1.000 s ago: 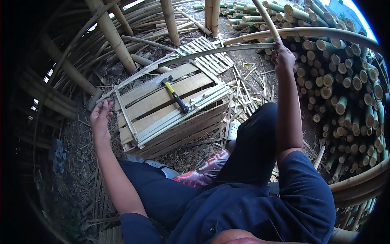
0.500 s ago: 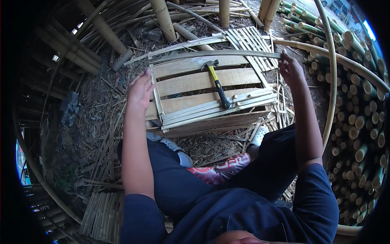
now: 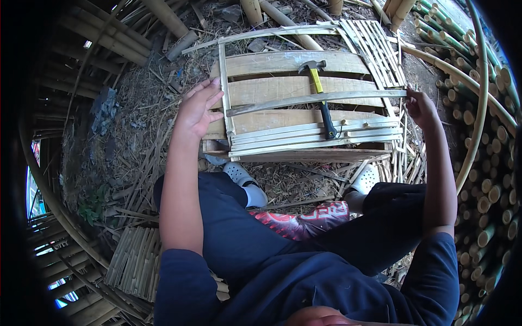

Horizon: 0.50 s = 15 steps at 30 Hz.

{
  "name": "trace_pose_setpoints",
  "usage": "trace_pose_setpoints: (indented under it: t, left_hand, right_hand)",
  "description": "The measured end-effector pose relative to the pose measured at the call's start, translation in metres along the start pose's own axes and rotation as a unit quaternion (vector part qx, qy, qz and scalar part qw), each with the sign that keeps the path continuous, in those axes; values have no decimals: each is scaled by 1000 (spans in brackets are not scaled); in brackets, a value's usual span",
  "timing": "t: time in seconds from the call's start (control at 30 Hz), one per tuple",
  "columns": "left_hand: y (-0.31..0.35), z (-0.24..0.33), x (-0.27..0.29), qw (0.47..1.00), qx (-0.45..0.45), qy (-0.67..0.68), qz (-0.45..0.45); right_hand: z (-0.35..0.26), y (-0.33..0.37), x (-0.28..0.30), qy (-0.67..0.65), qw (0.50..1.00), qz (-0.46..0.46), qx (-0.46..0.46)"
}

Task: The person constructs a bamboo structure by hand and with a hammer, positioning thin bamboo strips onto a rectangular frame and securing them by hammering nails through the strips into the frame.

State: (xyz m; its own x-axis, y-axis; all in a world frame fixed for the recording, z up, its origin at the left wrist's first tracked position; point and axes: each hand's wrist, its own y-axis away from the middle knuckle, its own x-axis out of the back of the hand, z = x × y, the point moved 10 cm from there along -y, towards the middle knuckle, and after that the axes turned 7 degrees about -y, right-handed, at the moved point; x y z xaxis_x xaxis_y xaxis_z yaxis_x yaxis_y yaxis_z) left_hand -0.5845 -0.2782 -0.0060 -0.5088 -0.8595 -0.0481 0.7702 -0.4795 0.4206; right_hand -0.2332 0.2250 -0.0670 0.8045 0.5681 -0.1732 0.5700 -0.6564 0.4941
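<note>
My right hand [image 3: 422, 110] pinches the right end of a long, thin bamboo strip [image 3: 283, 102]. The strip spans a low wooden slatted bench [image 3: 261, 64], passing over the handle of a claw hammer [image 3: 317, 81] with a yellow and black grip. Beside the bench's left edge, my left hand [image 3: 200, 107] is open, fingers spread next to an upright pale crosspiece [image 3: 225, 81] and close to the strip's left end. Several pale bamboo slats [image 3: 261, 142] lie side by side along the bench's near edge, under the hammer's butt.
A panel of nailed slats [image 3: 375, 51] lies at the bench's far right. Cut bamboo poles [image 3: 484, 201] are stacked along the right. A bundle of short slats [image 3: 133, 261] is at lower left. Thick bamboo posts [image 3: 163, 16] stand behind, and shavings litter the ground.
The strip has come nearer to me, from beyond the hammer's head to across its handle, with my right hand on its end. My left hand stays open; the whole view has shifted.
</note>
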Motion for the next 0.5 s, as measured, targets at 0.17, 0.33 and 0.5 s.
trace_pose_setpoints:
  t: [0.17, 0.33, 0.5]
  left_hand:
    - [-3, -29, 4, 999, 32, -12, -14]
    - [-12, -53, 1, 998, 56, -24, -11]
    - [-16, -65, 14, 996, 62, -57, 17]
  right_hand:
    - [24, -5, -4, 5, 999, 43, -28]
    - [49, -8, -13, 17, 994, 78, -74]
    - [58, 3, -50, 31, 997, 30, -65]
